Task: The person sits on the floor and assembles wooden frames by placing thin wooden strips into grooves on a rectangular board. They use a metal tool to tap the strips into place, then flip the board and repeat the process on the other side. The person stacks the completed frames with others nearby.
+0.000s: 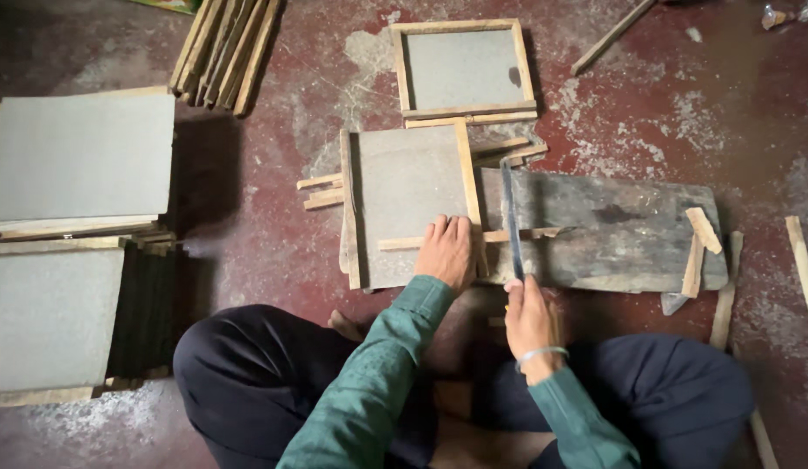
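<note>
**My clothing, seen from above**

I wear a long-sleeved, speckled green knit top, its cuffs ending at both wrists. A thin pale bangle (540,353) circles my right wrist. My trousers are dark navy, loose, plain fabric.

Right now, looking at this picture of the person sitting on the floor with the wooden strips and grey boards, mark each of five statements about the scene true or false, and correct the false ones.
1. The left hand presses flat on a thin wooden strip lying across a grey board. True.
2. The right hand is empty. False: it grips a long dark blade that stands over the strip.
3. A finished framed board lies on the floor beyond the work. True.
4. The stacks of grey boards sit to the person's right. False: they are on the left.
5. The strip rests on a worn wooden plank. True.
</note>
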